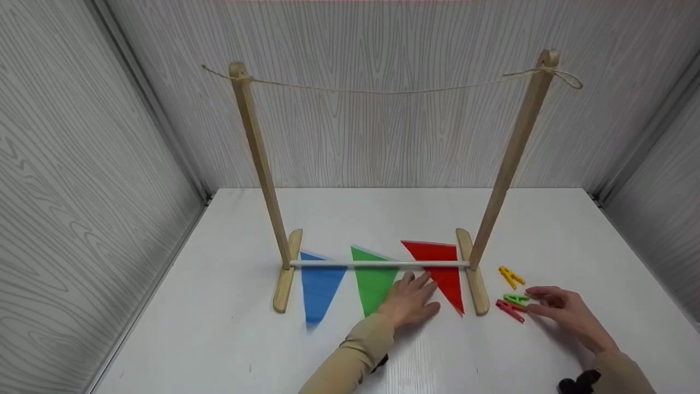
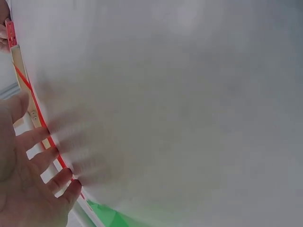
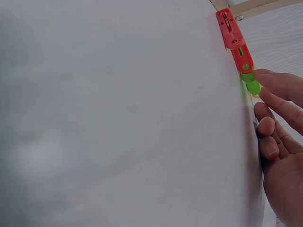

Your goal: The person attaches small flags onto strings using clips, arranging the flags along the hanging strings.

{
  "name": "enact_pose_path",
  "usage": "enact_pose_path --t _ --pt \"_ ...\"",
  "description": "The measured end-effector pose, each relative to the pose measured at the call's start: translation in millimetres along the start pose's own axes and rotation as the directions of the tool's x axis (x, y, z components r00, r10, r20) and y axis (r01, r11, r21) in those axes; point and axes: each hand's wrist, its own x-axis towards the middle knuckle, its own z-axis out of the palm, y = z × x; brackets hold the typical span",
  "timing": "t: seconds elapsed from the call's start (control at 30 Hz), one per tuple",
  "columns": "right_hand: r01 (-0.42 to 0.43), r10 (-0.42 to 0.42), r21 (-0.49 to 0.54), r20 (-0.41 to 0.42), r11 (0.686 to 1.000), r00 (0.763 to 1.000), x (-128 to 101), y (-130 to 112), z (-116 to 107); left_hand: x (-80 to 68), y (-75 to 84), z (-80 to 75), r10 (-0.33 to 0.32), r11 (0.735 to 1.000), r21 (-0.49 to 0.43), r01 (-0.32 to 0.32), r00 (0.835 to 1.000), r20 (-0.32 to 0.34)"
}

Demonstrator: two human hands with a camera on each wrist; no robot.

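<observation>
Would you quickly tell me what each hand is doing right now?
Left hand: open, fingers spread, flat on the green flag.
Right hand: open, holding nothing, fingertips at the green clothespin.

No legible text, label, brand, number or sign is found on anything in view.

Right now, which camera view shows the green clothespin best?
The head view: the green clothespin lies whole between its yellow and red neighbours. The right wrist view shows only its end by the fingers; the left wrist view shows nothing.
</observation>
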Motion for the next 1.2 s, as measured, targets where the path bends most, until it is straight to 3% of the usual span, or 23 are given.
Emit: enact_pose_path --t 0.27,0.4,0.5,0.7,0.83,1.07,1.2 --pt "0.037 -0.037 0.01 -0.001 0.999 0.999 -1 2 0 -4.7 -8.3 -2.6 0.085 0.993 0.086 -0.083 0.996 -0.023" --pt "0.043 -0.043 0.003 -0.001 0.999 0.999 -1 1 -2 -3.6 -12.7 -2.6 0.128 0.984 0.135 -0.118 0.99 -0.065" --pt "0.042 -0.042 0.002 0.002 0.999 0.999 -1 1 -2 -2.1 -14.8 -2.2 0.138 0.985 0.123 -0.124 0.984 -0.114" --pt "0.042 -0.042 0.011 0.014 0.999 0.999 -1 3 -3 -0.2 -13.1 -1.1 0.08 0.996 0.04 -0.074 0.981 -0.179" --pt "0.057 -0.058 0.022 0.02 0.998 0.998 -1 4 -2 1.9 -6.8 0.5 0.02 0.999 0.029 -0.015 0.985 -0.172" --pt "0.06 -0.06 0.031 0.02 0.998 0.998 -1 3 -1 3.9 3.7 1.7 -0.042 0.987 0.149 0.06 0.992 -0.122" --pt "0.059 -0.059 0.012 0.01 0.998 0.998 0 1 -1 3.5 4.5 1.9 -0.037 0.955 0.29 0.063 0.995 -0.094"
